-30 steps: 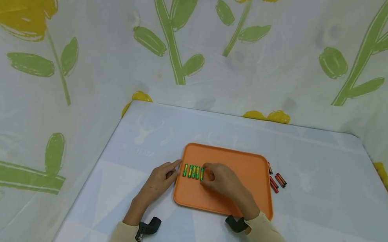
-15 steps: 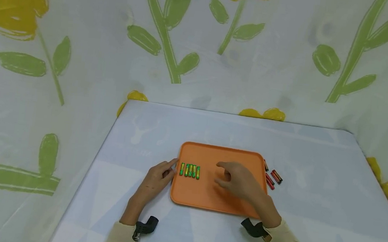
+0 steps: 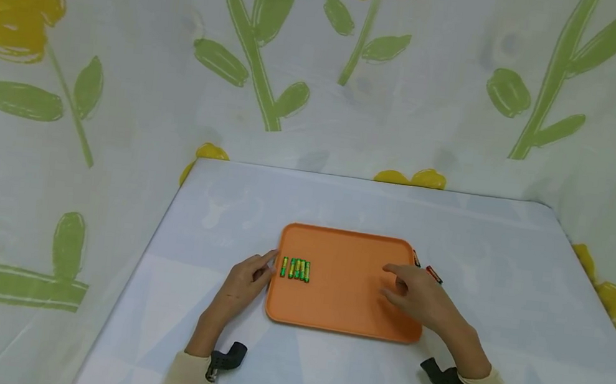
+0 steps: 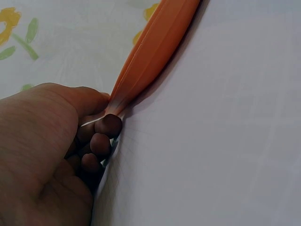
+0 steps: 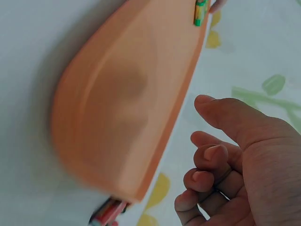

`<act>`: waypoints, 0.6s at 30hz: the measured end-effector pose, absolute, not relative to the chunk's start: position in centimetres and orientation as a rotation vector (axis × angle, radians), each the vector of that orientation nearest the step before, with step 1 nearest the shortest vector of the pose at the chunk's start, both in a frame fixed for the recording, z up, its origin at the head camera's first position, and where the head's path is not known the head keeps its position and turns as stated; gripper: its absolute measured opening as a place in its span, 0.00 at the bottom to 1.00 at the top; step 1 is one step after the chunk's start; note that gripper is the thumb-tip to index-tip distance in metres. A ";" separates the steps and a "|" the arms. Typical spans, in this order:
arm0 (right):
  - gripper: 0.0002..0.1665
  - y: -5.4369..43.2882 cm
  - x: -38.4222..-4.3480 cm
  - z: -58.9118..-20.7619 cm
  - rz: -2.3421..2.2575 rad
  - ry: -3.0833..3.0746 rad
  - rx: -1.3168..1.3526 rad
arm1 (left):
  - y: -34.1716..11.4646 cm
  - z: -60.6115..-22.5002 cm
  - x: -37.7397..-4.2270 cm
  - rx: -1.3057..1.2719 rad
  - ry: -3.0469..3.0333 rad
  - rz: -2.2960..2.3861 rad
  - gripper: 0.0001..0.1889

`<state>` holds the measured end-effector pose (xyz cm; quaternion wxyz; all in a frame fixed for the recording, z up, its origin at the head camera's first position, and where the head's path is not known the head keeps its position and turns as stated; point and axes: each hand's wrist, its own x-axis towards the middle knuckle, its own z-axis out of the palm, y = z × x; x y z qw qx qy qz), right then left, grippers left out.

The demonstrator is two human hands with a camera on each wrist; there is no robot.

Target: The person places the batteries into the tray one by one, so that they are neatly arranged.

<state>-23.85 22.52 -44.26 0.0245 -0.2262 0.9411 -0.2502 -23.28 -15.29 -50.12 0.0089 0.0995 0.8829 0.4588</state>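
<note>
An orange tray (image 3: 341, 302) lies on the table. My left hand (image 3: 242, 282) pinches its left rim between thumb and fingers; the left wrist view shows the grip on the tray edge (image 4: 155, 52). Several green-and-yellow batteries (image 3: 297, 269) stand side by side in a row near the tray's left end, one slightly apart. Over the tray's right part hovers my right hand (image 3: 423, 298), its fingers loosely bent and holding nothing, thumb and index finger apart. Just past the tray's right edge lies a red-and-black battery (image 3: 434, 275), partly covered by that hand.
Another dark battery (image 3: 416, 259) touches or nearly touches the tray's right rim. Red batteries (image 5: 106, 212) show blurred beyond the tray in the right wrist view. The pale tablecloth (image 3: 340, 370) surrounds the tray, and a flower-printed curtain (image 3: 434, 117) hangs behind the table.
My right hand has let go of the rightmost green battery in the row and moved right across the tray. The left hand keeps its place at the rim.
</note>
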 end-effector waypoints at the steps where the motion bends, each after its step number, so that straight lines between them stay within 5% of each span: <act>1: 0.24 23.1 -23.8 -44.3 -0.769 2.928 -0.706 | -15.3 -50.2 -23.3 0.310 2.757 1.435 0.23; 18: 0.16 30.2 -23.9 -44.6 -0.557 2.969 -0.765 | -15.3 -50.1 -23.3 0.318 2.751 1.433 0.24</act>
